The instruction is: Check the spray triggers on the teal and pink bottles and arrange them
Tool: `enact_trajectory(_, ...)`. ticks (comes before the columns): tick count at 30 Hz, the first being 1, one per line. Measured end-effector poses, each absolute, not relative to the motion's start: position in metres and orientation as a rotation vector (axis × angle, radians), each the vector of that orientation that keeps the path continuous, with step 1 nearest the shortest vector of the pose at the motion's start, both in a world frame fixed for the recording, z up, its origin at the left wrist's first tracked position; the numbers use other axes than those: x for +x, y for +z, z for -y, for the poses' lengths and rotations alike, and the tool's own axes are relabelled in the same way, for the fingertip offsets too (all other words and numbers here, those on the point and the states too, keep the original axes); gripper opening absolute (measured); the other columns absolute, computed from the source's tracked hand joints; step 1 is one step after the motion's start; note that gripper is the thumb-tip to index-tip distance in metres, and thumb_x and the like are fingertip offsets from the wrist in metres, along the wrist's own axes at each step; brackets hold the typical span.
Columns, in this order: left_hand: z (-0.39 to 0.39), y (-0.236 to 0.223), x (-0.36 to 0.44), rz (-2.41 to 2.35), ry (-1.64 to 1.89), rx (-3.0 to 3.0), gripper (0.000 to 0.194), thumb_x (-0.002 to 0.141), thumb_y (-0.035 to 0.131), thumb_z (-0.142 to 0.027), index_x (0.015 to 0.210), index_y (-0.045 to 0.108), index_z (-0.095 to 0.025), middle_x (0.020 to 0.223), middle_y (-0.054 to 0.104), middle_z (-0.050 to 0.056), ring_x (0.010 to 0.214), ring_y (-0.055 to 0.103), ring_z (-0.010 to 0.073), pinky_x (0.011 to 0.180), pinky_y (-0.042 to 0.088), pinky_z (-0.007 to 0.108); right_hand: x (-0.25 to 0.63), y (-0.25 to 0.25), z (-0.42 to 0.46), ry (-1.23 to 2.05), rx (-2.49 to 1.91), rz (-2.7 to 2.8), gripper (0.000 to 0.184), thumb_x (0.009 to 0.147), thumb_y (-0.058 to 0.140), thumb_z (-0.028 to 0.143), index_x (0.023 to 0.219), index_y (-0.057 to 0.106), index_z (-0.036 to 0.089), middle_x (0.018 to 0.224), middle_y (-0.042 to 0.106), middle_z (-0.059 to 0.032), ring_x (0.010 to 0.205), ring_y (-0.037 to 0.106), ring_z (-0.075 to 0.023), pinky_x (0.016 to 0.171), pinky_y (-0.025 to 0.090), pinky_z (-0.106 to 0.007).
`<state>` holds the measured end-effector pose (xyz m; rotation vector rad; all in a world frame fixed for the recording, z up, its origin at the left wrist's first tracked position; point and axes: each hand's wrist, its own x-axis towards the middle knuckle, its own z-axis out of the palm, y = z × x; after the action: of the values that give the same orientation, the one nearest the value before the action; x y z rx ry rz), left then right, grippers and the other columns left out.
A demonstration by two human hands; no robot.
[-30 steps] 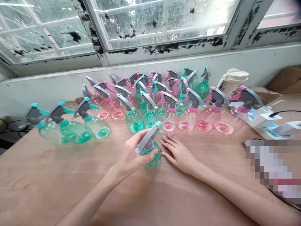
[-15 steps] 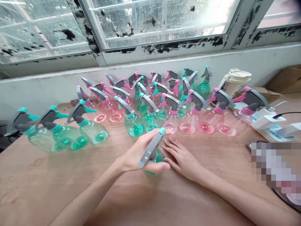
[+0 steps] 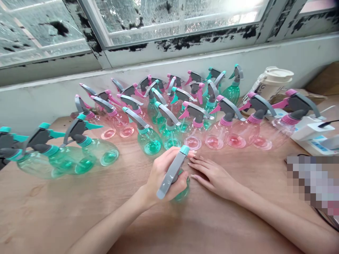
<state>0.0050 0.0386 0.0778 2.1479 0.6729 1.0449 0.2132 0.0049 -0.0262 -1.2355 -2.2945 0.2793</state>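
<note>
My left hand [image 3: 159, 172] is wrapped around the neck of a green spray bottle [image 3: 172, 173] with a grey lever and teal nozzle tip. The bottle stands near the table's front, its body partly hidden behind the fingers. Beside it on the right, my right hand [image 3: 217, 177] lies palm down on the wooden table [image 3: 148, 229], fingers stretched out and holding nothing. Just beyond the hands stand a green spray bottle [image 3: 172, 137] and a clear pink spray bottle [image 3: 192, 139].
Several pink and green spray bottles crowd toward the window wall. At left, several green ones, including a spray bottle [image 3: 104, 151], stand apart. A lidded cup [image 3: 274, 83], a white power strip [image 3: 316, 139] with a cable and a blurred-out object [image 3: 312, 180] are at right.
My left thumb and fingers have closed in around the bottle's neck, where the thumb stuck out before. The whole view has shifted slightly. My right hand stays flat on the table.
</note>
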Motion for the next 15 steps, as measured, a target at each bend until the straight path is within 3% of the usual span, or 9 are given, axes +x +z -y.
enact_trajectory(8,-0.0386,0.079,0.0078,-0.668,1.085,2.176,0.028,0.077,0.053,-0.015,0.102,0.061,-0.024,0.105,0.069,0.008,0.099,0.067,0.0246,0.087,0.055,0.04,0.222,-0.0282,-0.0074,0.243,-1.27,2.251,0.038,0.096,0.049,0.03,0.132,0.058,0.02,0.137,0.059,-0.0103,0.131,0.051,-0.027,0.111,0.041,-0.051)
enact_trajectory(15,-0.0365,0.0738,0.0009,-0.72,1.189,2.253,0.01,0.081,0.05,-0.022,0.086,0.058,-0.024,0.068,0.06,0.002,0.063,0.062,0.0198,0.058,0.052,0.034,0.2204,-0.0284,-0.0066,0.207,-1.272,2.269,0.038,0.097,0.048,0.03,0.13,0.058,0.015,0.139,0.057,-0.0125,0.133,0.049,-0.0267,0.112,0.04,-0.049)
